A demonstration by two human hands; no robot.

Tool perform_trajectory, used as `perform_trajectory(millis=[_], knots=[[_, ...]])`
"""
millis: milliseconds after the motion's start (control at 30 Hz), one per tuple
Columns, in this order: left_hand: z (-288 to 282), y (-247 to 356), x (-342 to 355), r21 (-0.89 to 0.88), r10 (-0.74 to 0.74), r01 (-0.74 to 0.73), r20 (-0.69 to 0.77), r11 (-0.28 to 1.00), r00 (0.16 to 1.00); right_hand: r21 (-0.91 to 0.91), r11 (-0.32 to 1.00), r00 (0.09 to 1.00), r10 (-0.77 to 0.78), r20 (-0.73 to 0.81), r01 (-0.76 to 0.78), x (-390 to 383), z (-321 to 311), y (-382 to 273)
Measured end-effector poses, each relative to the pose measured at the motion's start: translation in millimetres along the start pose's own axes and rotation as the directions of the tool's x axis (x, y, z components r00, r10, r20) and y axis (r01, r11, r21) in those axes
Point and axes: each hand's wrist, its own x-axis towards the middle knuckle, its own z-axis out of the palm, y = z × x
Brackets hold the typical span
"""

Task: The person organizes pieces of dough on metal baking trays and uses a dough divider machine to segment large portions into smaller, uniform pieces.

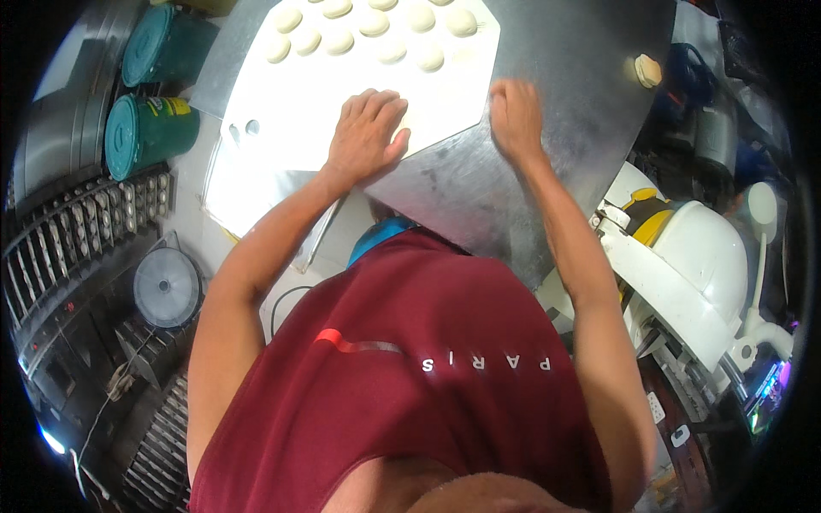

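Observation:
My left hand (pixel 369 132) rests palm down near the front edge of a white board (pixel 299 94), thumb held apart from the fingers. Whether anything lies beneath that palm is hidden. Off the board's right edge, my right hand (pixel 516 118) is curled closed low over the steel table (pixel 569 128). Its knuckles are slightly blurred, and what it may hold cannot be made out. Several round, pale dough pieces (pixel 374 23) sit in loose rows on the far part of the board, beyond both hands.
A single pale lump of dough (pixel 647 71) lies at the table's right edge. To the right stands a white mixer-like machine (pixel 693 265). Green lidded bins (pixel 141 137) are at the left, above a dark slatted rack (pixel 85 205) and a round translucent lid (pixel 167 286).

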Motion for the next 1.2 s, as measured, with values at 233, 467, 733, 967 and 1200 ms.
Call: perform_trajectory(millis=[233, 467, 733, 967, 1200], knots=[[0, -4, 0, -0.028, -0.009, 0.01, 0.036, 1.0, 0.999, -0.253, 0.966, 0.997, -0.043, 0.066, 0.058, -75, -50, 44], [6, -7, 16, 0.042, 0.047, -0.045, -0.053, 0.998, 0.997, -0.057, 0.998, 0.999, 0.002, -0.041, -0.004, -16, -12, 6], [7, -7, 14, 0.051, 0.039, -0.039, 0.012, 0.998, 0.999, -0.216, 0.976, 0.999, -0.033, 0.015, 0.036, -90, -53, 33], [7, -15, 9, -0.018, 0.023, -0.024, -0.056, 1.0, 0.998, 0.143, 0.974, 0.984, 0.177, 0.002, -0.175, -69, -57, -12], [8, -20, -24, 0.005, -0.107, 0.108, -0.143, 0.994, 0.984, -0.122, 0.899, 0.904, 0.427, 0.034, -0.42, -20, -74, 17]])
